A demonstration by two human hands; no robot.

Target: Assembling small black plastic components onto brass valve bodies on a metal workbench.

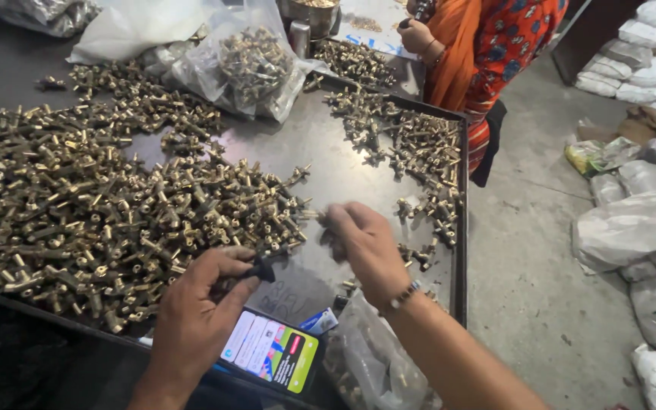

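Brass fitting [310,216] sits pinched in the right hand [362,243] fingertips above the metal tray [461,228]. Nearer, the left hand [199,311] pinches a small black part [262,268]. Beyond lies the fittings heap [77,205]; farther, a plastic bag [248,68].

Small black knob [262,269] — pinched at left fingertips; brass fitting [311,216] — held level by right fingers, above tray.

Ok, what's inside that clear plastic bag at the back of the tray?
The clear plastic bag holds a heap of small brass fittings, like those loose on the metal tray. Its folds and glare hide whatever lies deeper or underneath.
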